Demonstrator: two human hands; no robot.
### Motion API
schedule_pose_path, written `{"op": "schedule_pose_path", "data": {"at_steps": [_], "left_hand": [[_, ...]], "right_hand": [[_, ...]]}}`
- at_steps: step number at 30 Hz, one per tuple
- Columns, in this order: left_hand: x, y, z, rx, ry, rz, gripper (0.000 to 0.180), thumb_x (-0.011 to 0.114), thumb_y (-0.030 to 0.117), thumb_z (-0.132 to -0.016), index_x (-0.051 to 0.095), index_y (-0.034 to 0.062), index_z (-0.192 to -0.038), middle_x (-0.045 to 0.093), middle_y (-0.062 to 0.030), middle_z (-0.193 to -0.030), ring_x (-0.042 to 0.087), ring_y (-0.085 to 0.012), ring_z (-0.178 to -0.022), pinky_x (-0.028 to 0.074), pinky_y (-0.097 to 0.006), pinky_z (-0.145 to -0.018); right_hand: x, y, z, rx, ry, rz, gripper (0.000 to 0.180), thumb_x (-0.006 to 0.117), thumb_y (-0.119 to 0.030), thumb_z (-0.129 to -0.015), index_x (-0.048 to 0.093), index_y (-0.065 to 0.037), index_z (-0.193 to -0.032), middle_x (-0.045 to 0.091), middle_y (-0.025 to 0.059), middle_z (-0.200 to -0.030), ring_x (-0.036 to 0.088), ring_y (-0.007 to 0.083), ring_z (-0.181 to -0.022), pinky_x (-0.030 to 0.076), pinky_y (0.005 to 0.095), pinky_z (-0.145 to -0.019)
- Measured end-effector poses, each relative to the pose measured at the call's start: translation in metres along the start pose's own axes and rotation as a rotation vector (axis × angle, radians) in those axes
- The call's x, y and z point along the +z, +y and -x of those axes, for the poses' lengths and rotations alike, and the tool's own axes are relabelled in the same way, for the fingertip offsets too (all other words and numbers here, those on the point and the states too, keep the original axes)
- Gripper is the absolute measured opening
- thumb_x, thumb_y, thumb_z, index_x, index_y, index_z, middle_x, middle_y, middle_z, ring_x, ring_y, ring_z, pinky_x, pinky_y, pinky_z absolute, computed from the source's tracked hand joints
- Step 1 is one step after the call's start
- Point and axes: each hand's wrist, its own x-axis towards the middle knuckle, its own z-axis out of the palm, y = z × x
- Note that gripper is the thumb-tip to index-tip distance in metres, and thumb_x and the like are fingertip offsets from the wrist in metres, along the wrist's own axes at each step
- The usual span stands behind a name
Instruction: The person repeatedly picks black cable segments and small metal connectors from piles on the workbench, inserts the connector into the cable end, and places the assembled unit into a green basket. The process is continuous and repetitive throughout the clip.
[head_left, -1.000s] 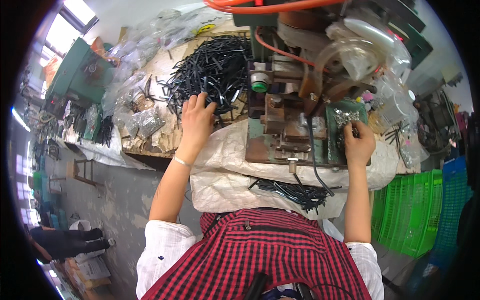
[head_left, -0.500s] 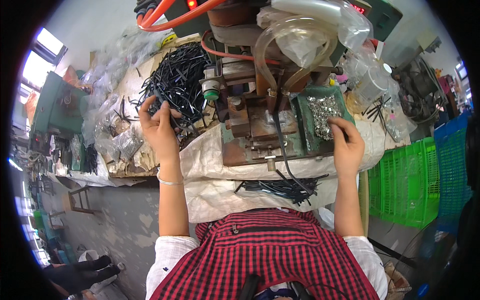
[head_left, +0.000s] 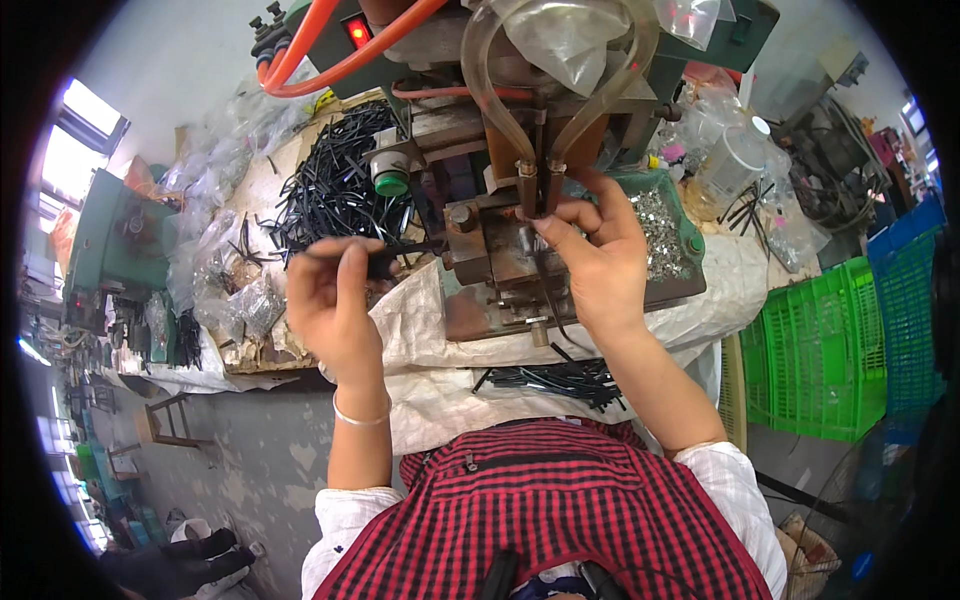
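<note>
My left hand (head_left: 338,305) is closed in a pinch on a thin black strip (head_left: 418,247), which points right toward the press machine. Beside it lies a large heap of black strips (head_left: 335,185). My right hand (head_left: 605,262) is at the tooling of the press machine (head_left: 497,245), its thumb and forefinger nearly together by the lower ends of two clear tubes. Whatever those fingertips hold is too small to make out. Another dark strip (head_left: 548,300) hangs from the tooling over the front of the machine. To its right sits a green tray (head_left: 692,215) of small shiny metal pieces.
A bundle of black strips (head_left: 560,382) lies on the pale cloth (head_left: 425,395) near my apron. A green button (head_left: 391,184) juts out left of the tooling. Orange hoses (head_left: 350,70) loop overhead. Green crates (head_left: 815,350) stand at the right, a clear plastic jar (head_left: 735,160) behind.
My right hand has moved from the metal pieces leftward to the tooling. My left hand has come lower and slightly right, bringing a black strip away from the heap toward the machine.
</note>
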Motion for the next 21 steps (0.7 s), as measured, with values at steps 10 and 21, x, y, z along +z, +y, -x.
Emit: {"op": "schedule_pose_path", "data": {"at_steps": [10, 21], "left_hand": [[0.061, 0.018, 0.036, 1.017, -0.511, -0.724, 0.017, 0.085, 0.017, -0.074, 0.070, 0.0206, -0.083, 0.076, 0.0064, -0.101, 0.046, -0.0141, -0.072, 0.044, -0.034, -0.082], [0.059, 0.009, 0.034, 0.984, -0.508, -0.613, 0.019, 0.083, 0.017, -0.073, 0.068, 0.0171, -0.085, 0.076, 0.0035, -0.101, 0.048, -0.0129, -0.070, 0.046, -0.033, -0.083]], "right_hand": [[-0.100, 0.019, -0.018, -0.299, 0.016, 1.366, 0.031, 0.071, -0.014, -0.087, 0.073, -0.003, -0.115, 0.065, 0.0248, -0.129, 0.056, 0.0433, -0.129, 0.044, 0.0483, -0.109], [-0.147, 0.064, -0.010, -0.439, 0.234, 1.384, 0.014, 0.076, -0.014, -0.085, 0.077, -0.004, -0.094, 0.071, 0.0194, -0.116, 0.066, 0.0371, -0.110, 0.051, 0.0439, -0.097]]}}
